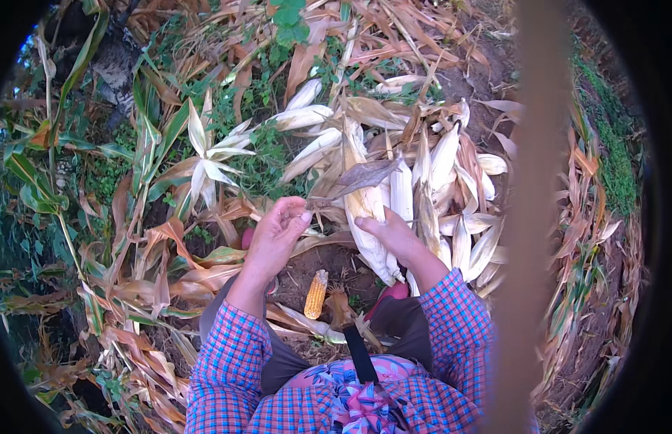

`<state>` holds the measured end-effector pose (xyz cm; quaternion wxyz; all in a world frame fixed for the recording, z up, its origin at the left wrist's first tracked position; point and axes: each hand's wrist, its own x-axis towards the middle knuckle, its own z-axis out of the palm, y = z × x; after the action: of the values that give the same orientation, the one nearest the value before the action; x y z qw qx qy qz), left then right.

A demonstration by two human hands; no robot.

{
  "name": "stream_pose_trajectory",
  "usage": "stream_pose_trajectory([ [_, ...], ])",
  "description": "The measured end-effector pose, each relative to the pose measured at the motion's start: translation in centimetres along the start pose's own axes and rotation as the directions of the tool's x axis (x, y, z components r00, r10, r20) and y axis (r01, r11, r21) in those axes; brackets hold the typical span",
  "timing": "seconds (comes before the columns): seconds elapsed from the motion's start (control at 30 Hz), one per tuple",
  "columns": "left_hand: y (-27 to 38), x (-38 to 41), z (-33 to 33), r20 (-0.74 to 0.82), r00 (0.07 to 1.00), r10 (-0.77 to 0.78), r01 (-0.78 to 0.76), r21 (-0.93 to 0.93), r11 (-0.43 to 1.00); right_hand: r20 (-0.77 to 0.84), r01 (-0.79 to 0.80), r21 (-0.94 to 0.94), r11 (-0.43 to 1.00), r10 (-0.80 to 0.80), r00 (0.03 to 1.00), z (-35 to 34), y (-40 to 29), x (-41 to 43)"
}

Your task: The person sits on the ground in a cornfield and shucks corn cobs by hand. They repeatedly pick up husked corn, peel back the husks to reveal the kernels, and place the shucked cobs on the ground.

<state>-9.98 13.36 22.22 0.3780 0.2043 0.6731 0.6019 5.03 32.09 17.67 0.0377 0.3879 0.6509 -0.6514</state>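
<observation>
My right hand (pixel 387 230) grips an ear of corn in its pale husk (pixel 366 217), the thumb across the husk and the fingers hidden behind it. To its left my left hand (pixel 282 222) is raised with curled fingers; its thumb and fingertips come near a thin dry wisp at the ear's side, and whether they pinch it cannot be told. A husked yellow corn cob (pixel 316 295) lies on the soil between my legs. Just beyond the right hand is a heap of unhusked ears (pixel 444 157).
An opened, empty husk (pixel 206 163) stands out at the left among green weeds. Dry corn leaves (pixel 146 369) and green stalks (pixel 48 146) lie around. A blurred brown vertical strip (pixel 539 217) crosses the view at the right. A dark strap (pixel 360 352) hangs before my body.
</observation>
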Motion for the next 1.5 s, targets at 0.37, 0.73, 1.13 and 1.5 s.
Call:
stream_pose_trajectory([
  [0.37,1.5,3.7,3.8,0.043,0.998,0.049,-0.034,-0.304,0.952,0.143,0.361,-0.095,0.928,-0.346,0.927,3.1,-3.1,-2.0],
  [0.73,-1.4,2.9,3.4,0.009,0.974,0.225,-0.214,0.345,0.914,-0.121,0.486,0.101,0.868,-0.474,0.872,4.4,-4.7,1.4],
  [1.13,1.9,2.8,2.2,-0.042,0.929,0.366,-0.337,0.305,0.891,-0.093,0.592,0.014,0.806,-0.588,0.803,5.0,-3.8,0.3],
  [1.5,1.0,2.7,4.0,-0.035,0.913,0.406,-0.324,0.544,0.774,-0.095,0.611,-0.176,0.772,-0.631,0.770,4.6,-4.3,0.1],
])
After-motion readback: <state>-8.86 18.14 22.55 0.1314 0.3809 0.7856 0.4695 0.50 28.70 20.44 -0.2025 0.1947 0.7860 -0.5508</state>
